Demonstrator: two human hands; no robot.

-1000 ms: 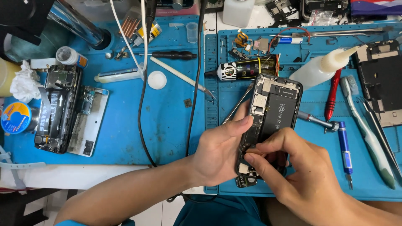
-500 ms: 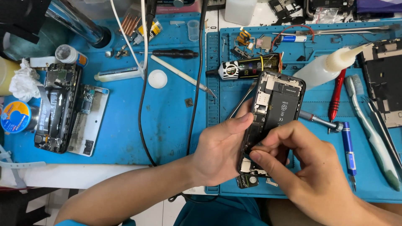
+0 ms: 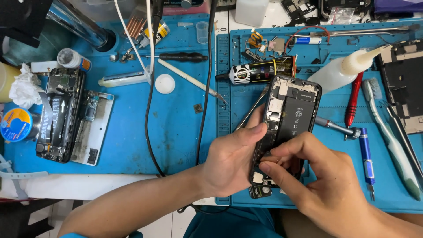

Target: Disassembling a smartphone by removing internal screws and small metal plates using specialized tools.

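Observation:
An opened smartphone (image 3: 288,117) with its black battery and circuit board exposed is held tilted above the blue mat (image 3: 176,128). My left hand (image 3: 233,161) grips its left edge, thumb along the side. My right hand (image 3: 321,185) pinches at the phone's lower inner part with thumb and forefinger; what sits between those fingertips is hidden. Metal tweezers (image 3: 251,112) lie on the mat just left of the phone.
A second disassembled phone (image 3: 59,117) lies at the left beside a solder spool (image 3: 15,125). A black glue tube (image 3: 260,70), a squeeze bottle (image 3: 343,70), a red screwdriver (image 3: 352,101), a blue screwdriver (image 3: 365,154) and a toothbrush (image 3: 387,136) surround the phone. Black cables (image 3: 205,88) cross the mat.
The phone has stayed in both hands. My right fingers shifted slightly over its lower part, and the view drifted a little.

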